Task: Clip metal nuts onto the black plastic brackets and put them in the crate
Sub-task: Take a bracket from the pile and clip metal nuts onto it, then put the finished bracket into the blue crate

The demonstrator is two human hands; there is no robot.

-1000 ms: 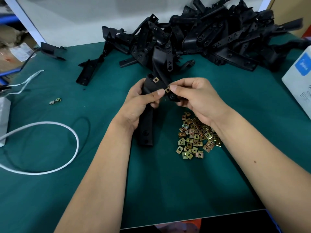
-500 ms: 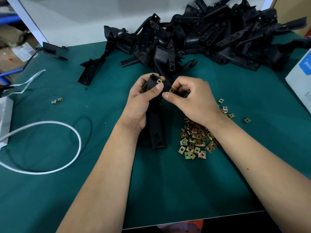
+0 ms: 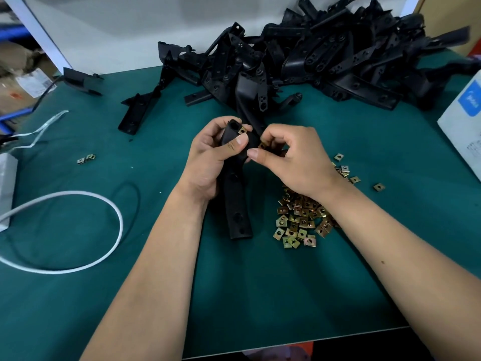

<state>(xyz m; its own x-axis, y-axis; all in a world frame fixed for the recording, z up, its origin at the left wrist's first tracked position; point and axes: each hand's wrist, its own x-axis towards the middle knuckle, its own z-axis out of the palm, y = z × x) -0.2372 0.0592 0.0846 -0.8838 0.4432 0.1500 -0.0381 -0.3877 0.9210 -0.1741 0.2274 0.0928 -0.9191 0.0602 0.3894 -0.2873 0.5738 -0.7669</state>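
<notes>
A: Nearest item: loose pile of metal nuts (image 3: 302,220) on the green mat (image 3: 260,287), just right of the bracket's lower end. A few strays lie further right.

B: And the bracket?

A: One black plastic bracket (image 3: 236,204), lower end resting on the mat, upper end raised. Left hand (image 3: 208,157) is wrapped around the upper part, thumb across the front. Right hand (image 3: 291,157) pinches a nut (image 3: 261,145) at the bracket's edge, thumb and forefinger curled on it.

B: Step in hand?

A: Judged: clipping. One fitted nut (image 3: 242,130) already sits near the top hole. The pinched one looks partly on; whether it is seated I cannot tell.

B: Next move?

A: Likely a firm push along the edge until its hole lines up with the bracket's, left hand bracing against it. Then the crate, which is not in view.

B: Beyond the hands?

A: Heap of unprocessed brackets (image 3: 325,56) at the far edge. White cable (image 3: 114,212) loops at left, two stray nuts (image 3: 86,159) beyond it, and a white box (image 3: 466,126) at right.
</notes>
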